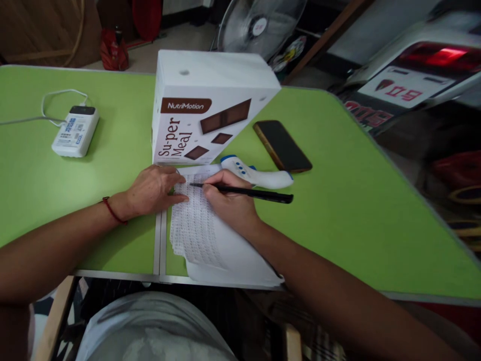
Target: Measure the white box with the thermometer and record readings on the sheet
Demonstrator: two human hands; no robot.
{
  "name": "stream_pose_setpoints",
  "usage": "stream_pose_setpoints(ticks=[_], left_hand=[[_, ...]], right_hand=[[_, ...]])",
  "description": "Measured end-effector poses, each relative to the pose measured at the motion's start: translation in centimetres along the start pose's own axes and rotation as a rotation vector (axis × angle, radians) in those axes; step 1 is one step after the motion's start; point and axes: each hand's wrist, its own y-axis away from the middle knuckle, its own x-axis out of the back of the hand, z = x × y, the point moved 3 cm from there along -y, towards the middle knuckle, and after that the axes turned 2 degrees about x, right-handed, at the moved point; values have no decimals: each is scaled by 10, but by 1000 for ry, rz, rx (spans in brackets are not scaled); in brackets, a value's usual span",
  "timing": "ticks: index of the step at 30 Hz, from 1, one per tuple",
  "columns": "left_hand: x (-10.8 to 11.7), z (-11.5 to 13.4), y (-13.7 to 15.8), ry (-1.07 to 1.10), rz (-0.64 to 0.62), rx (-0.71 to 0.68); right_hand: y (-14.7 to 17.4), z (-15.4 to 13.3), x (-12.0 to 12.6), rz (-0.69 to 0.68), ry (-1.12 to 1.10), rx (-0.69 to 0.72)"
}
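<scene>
A black pen (259, 192) is gripped in my right hand (235, 200), its tip near the upper part of a sheet of paper (201, 235). Rows of small dark handwriting cover the sheet's left part, and its right side is blank. My left hand (156, 189) rests flat on the sheet's upper left edge, thumb and fingers apart. Just beyond the hands a white thermometer gun (259, 175) with blue buttons lies on its side. Behind the paper stands a white box (210, 75) printed "NutriMotion Su-per Meal".
The green table (338, 225) has a metal seam left of the paper. A dark phone (283, 145) lies right of the box. At the left sits a white power bank (76, 131) with a cable. Beyond the table are a fan (259, 25) and a white vehicle's rear (421, 70).
</scene>
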Motion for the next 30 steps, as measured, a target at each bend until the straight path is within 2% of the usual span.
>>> stream_pose_setpoints(ticks=[9,26,30], left_hand=[[0,-1,1,4,12,-9],[-1,-2,1,-3,13,-7],[-2,-2,0,2,5,-8]], right_hand=[[0,5,1,28,-62,-46],[0,5,2,50,-26,-45],[1,7,0,-7,-73,-61]])
